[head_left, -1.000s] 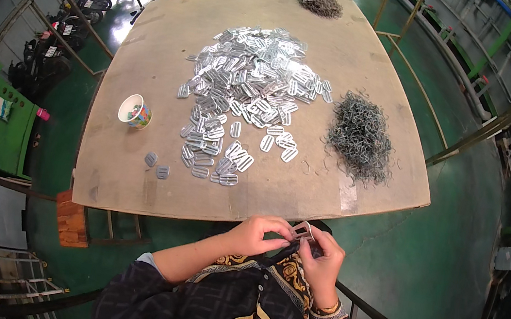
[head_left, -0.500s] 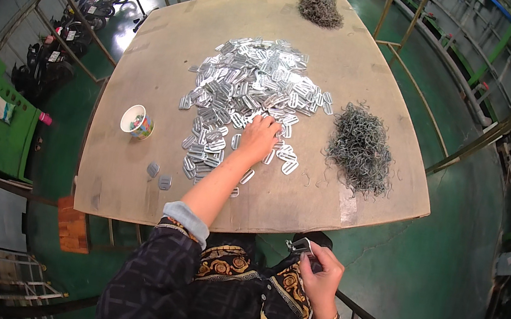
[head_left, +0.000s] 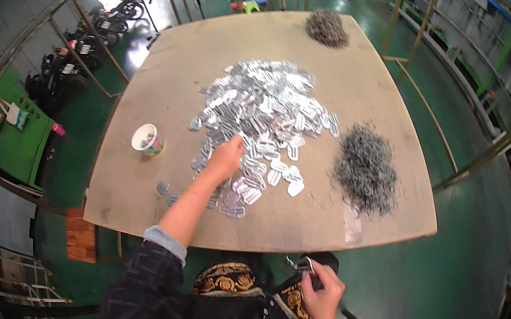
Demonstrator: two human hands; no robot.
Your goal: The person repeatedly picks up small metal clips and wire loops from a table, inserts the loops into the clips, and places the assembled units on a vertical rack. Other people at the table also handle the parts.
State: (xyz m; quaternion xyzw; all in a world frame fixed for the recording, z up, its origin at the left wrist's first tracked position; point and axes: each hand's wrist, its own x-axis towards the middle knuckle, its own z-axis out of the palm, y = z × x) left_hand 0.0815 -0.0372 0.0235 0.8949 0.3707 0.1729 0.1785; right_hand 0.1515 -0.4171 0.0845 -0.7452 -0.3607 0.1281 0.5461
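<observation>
A heap of silvery flat slotted metal slide buckles (head_left: pixel 265 95) spreads over the middle of the table (head_left: pixel 170 67). My left hand (head_left: pixel 225 158) is over the near left part of that heap, its fingers drawn together against the buckles; whether one is between the fingertips is hidden. Below the table's near edge, close to my lap, my right hand (head_left: pixel 322 294) pinches a shiny metal buckle (head_left: pixel 308 264) between thumb and fingers. A thin metal piece sticks out to its left, too small to make out.
Wire hooks (head_left: pixel 367 170) lie heaped at the table's right side; a browner heap of small wire pieces (head_left: pixel 328 28) sits at the far edge. A paper cup (head_left: pixel 148 141) with small coloured bits stands on the left. Two loose buckles (head_left: pixel 163 187) lie near it.
My left hand has shifted left across the buckles, and its fingers have drawn together. Several buckles at the near side have moved rightward. My right hand still holds its buckle; the view has tilted slightly.
</observation>
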